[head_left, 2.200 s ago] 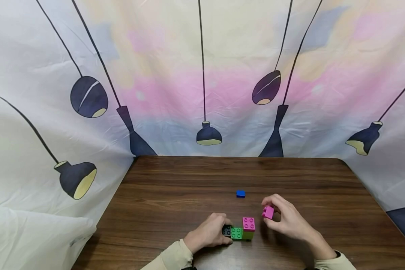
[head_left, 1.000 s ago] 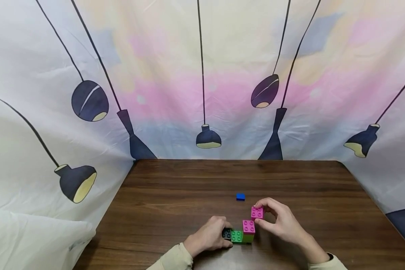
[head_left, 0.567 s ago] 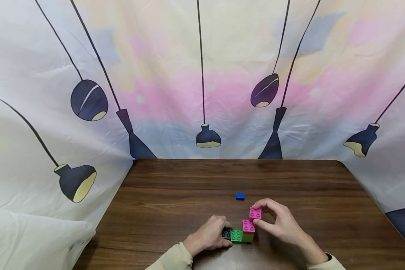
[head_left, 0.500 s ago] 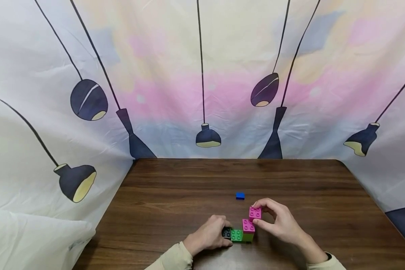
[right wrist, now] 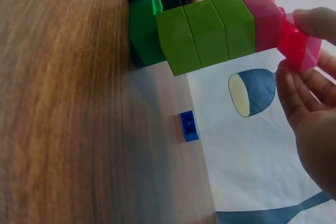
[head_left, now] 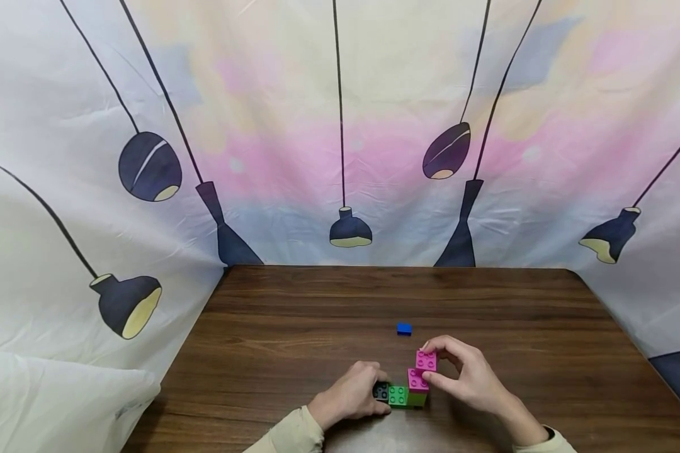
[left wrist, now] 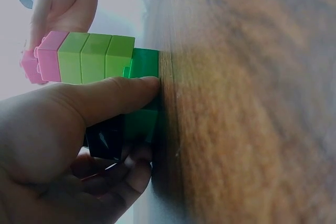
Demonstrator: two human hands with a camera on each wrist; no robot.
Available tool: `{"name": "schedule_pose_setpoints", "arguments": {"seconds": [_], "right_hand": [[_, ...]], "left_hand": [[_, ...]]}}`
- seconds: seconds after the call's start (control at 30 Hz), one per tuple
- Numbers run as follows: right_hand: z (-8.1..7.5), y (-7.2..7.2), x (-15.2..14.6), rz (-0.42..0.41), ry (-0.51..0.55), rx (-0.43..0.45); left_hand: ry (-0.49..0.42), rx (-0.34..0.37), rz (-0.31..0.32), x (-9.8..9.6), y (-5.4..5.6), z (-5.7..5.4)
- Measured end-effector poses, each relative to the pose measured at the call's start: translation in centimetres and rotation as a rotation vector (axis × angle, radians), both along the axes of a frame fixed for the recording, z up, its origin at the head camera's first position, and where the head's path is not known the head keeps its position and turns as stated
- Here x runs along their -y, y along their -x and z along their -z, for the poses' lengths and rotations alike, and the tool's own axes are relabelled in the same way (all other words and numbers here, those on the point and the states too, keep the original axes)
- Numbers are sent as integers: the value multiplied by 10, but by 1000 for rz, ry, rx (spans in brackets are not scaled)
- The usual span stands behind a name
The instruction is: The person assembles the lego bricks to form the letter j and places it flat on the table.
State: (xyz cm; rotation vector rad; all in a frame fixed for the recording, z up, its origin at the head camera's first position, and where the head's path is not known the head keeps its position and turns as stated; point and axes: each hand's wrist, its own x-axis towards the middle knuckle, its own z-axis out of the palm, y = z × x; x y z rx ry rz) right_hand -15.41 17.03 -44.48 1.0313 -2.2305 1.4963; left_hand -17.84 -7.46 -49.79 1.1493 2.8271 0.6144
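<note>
My left hand (head_left: 351, 393) grips the low end of a toy-brick build, its thumb and fingers around a black brick (head_left: 380, 391) and a green base brick (right wrist: 142, 38). A column of three lime bricks (right wrist: 207, 32) rises from the green base, capped by a pink brick (head_left: 417, 380). Between thumb and fingertips, my right hand (head_left: 476, 384) pinches a second pink brick (head_left: 426, 360). In the right wrist view its hollow underside faces the capping brick's studs. It sits offset and tilted there; whether the two touch, I cannot tell.
A small blue brick (head_left: 404, 329) lies on the brown wooden table (head_left: 294, 314), behind the build. A cloth backdrop (head_left: 283, 126) printed with hanging lamps surrounds the table's back and sides.
My right hand has brought its pink brick leftward, from beside the column to just over the capping pink brick, turning its studs upward. My left hand keeps its grip on the build.
</note>
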Motion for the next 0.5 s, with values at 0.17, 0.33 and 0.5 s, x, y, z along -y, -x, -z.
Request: {"name": "schedule_pose_setpoints", "arguments": {"seconds": [0.17, 0.33, 0.5], "right_hand": [[2, -1, 1, -27, 19, -10], [4, -1, 1, -45, 28, -10], [4, -1, 1, -66, 33, -18]], "left_hand": [[5, -10, 4, 0, -1, -1], [5, -6, 5, 0, -1, -2], [7, 8, 1, 0, -1, -2]]}}
